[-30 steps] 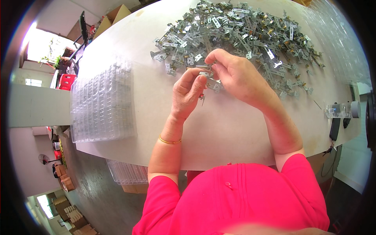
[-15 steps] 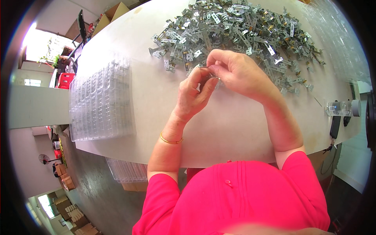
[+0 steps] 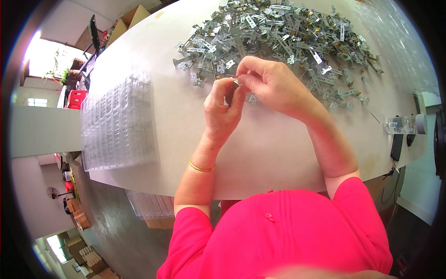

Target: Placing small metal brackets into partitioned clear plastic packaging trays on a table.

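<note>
My left hand [image 3: 221, 109] pinches a small metal part [image 3: 235, 83] between thumb and fingers, with most of the part hidden by the fingertips. Touching it from the right is my right hand [image 3: 274, 86], its thumb and forefinger pressed together at the same spot. A thin, reddish-brown sliver shows at the right fingertips, too small to name. Just beyond both hands spreads a large heap of small metal brackets [image 3: 278, 39], silvery with some brass-coloured bits.
Stacked clear plastic trays [image 3: 118, 123] stand at the table's left. More clear plastic [image 3: 395, 46] lies at the far right. A clear bottle [image 3: 403, 125] lies on the right, near a black oblong object [image 3: 396, 147]. The white table [image 3: 269, 158] curves toward my body.
Both hands have shifted slightly left, still together at the fingertips. The left hand has turned a little, and more of the small metal part shows between its fingers.
</note>
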The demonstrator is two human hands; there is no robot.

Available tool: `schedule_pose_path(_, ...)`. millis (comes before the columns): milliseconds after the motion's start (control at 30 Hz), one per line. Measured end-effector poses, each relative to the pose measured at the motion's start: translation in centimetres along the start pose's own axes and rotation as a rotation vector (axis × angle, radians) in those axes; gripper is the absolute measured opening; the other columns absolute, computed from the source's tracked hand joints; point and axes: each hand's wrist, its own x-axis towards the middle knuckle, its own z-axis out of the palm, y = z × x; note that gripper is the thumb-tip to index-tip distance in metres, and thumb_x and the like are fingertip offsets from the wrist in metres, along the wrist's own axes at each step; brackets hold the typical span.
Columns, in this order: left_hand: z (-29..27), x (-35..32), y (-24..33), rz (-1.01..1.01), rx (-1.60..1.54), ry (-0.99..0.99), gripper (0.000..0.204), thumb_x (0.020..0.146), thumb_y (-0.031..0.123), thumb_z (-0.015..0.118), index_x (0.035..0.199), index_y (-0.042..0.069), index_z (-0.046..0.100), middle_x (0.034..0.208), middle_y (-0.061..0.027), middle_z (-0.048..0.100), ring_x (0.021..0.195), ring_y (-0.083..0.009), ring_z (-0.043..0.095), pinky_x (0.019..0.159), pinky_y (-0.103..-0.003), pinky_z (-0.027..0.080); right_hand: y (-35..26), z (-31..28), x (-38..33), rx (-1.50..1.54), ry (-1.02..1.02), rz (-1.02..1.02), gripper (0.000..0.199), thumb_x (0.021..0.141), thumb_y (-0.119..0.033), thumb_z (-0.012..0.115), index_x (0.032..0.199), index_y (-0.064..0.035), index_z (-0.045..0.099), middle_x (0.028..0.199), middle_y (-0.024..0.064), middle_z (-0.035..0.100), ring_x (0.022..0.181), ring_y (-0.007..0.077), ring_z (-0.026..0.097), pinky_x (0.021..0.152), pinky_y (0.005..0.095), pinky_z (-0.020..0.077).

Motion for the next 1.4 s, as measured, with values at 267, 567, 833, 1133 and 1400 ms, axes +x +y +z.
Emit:
schedule_pose_path(267,-1.3,0.7,-0.2,-0.002,-0.071,-0.028,0.026,0.101,0.022,0.058,0.113,0.0,0.063,0.092,-0.0072,0.067,0.085,-0.0144,0.061,0.078,-0.031,0.05,0.1,-0.4,0.6,0.039,0.025,0.049,0.012,0.098,-0.012,0.059,0.101,-0.0008,0.062,0.077,0.0109,0.067,0.07,0.0185,0.067,0.065,0.0336,0.0519)
schedule_pose_path(567,-2.0,1.1,0.4,-0.35,-0.723,-0.482,0.043,0.103,0.023,0.049,0.136,-0.005,0.051,0.108,-0.0181,0.07,0.088,-0.0199,0.066,0.08,-0.033,0.052,0.5,-0.7,0.9,0.182,0.068,0.032,0.012,0.099,-0.012,0.059,0.1,-0.0003,0.061,0.083,0.0077,0.067,0.069,0.0174,0.065,0.064,0.0314,0.0516)
schedule_pose_path(833,-1.3,1.4,-0.7,-0.303,-0.823,-0.218,0.045,0.1,0.009,0.063,0.141,0.003,0.046,0.117,-0.0154,0.069,0.09,-0.0183,0.066,0.081,-0.032,0.053,-1.7,-1.2,-0.2,-0.19,0.125,-0.065,0.01,0.095,-0.014,0.061,0.094,-0.0049,0.064,0.082,0.014,0.069,0.069,0.0313,0.068,0.063,0.0404,0.0516)
schedule_pose_path(1133,-1.4,1.1,-0.8,-0.256,-0.825,-0.194,0.05,0.096,-0.002,0.064,0.141,0.007,0.046,0.113,-0.0099,0.068,0.096,-0.0131,0.063,0.084,-0.03,0.053,-1.9,-0.6,-0.5,-0.311,0.076,-0.047,0.012,0.091,-0.017,0.062,0.089,-0.0059,0.065,0.076,0.0158,0.069,0.07,0.0363,0.068,0.062,0.0449,0.0521)
schedule_pose_path(1400,-0.9,1.3,-0.8,-0.243,-0.768,-0.198,0.051,0.094,-0.003,0.066,0.141,0.006,0.047,0.113,-0.0099,0.068,0.096,-0.0143,0.064,0.085,-0.03,0.055,-1.7,-0.8,-0.5,-0.43,0.078,-0.104,0.012,0.092,-0.017,0.062,0.086,-0.0064,0.063,0.074,0.0159,0.067,0.071,0.0366,0.067,0.061,0.0464,0.0509)
